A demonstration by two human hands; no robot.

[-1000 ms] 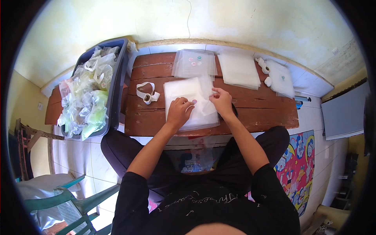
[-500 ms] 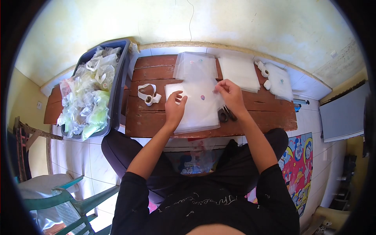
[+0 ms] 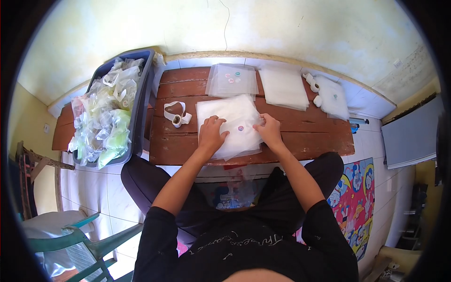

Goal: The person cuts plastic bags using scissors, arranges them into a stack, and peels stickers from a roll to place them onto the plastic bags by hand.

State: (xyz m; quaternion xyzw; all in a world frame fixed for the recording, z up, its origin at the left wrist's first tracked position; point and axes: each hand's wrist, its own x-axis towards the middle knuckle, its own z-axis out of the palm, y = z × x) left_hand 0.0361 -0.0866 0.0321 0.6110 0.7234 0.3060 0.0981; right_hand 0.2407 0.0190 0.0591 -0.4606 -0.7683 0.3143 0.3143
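A stack of clear plastic bags (image 3: 235, 110) lies slightly askew on the brown wooden table, and its top bag bears a small round purple sticker (image 3: 241, 128). Resting on the stack's left part is my left hand (image 3: 212, 134), fingers apart and palm down. My right hand (image 3: 269, 130) is at the right edge, with thumb and fingertips pinching the plastic beside the sticker. Beyond the stack lies a smaller pile of clear bags (image 3: 221, 89) with several round stickers showing. The scissors seen earlier are hidden from sight.
To the left stands a dark tub (image 3: 149, 70) full of bundled plastic bags. A roll of white tape (image 3: 177, 120) sits left of the stack. More bag piles (image 3: 284, 87) and white rolls (image 3: 314, 84) occupy the table's far right. My knees are against the near edge.
My right hand has come down and toward me onto the stack's right edge. My left hand has settled on the stack. The upper bag no longer overlaps the far pile.
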